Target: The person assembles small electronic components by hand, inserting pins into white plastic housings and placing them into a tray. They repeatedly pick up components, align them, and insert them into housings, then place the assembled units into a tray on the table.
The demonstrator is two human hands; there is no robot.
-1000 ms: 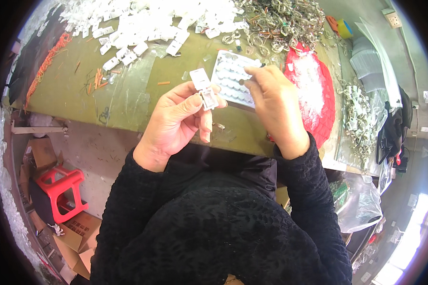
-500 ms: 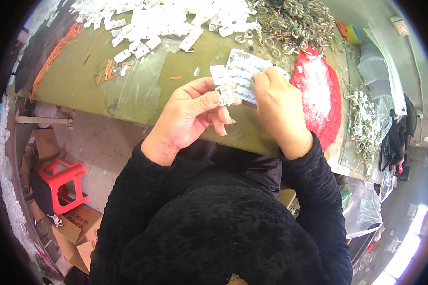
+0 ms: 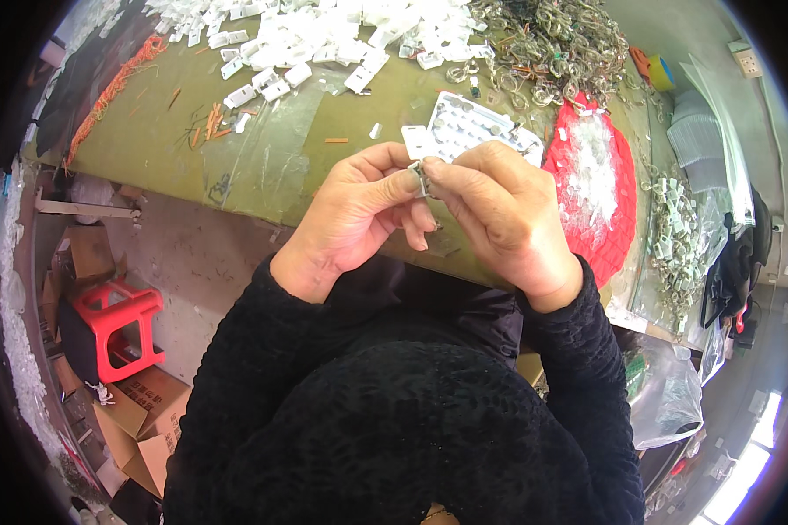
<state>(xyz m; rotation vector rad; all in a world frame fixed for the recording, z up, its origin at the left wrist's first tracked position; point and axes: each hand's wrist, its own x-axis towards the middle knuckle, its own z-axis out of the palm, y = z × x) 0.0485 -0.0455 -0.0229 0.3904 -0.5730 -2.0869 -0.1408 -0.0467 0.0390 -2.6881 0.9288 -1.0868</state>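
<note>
My left hand (image 3: 359,206) pinches a small white hinged plastic case (image 3: 418,142) between thumb and fingers, its flap standing up above the fingertips. Meeting it from the right, my right hand (image 3: 512,197) has its thumb and fingertips pressed together at the case; whatever tiny part they hold is hidden. Just behind the hands lies a white tray (image 3: 451,103) with rows of round pockets, some holding small round pieces. On the right, a red cloth (image 3: 617,210) bears a heap of small clear-white pieces (image 3: 589,166).
White plastic cases (image 3: 324,39) are piled at the back. A tangle of metal clips and rings (image 3: 556,44) stands behind the tray, and more clipped pieces (image 3: 674,227) lie far right. Orange strings (image 3: 109,101) lie left. Below left are a red stool (image 3: 123,328) and a cardboard box (image 3: 144,420).
My right hand has come from the tray to the white case in my left hand. Its fingertips now meet the left ones. My left hand stays nearly in place.
</note>
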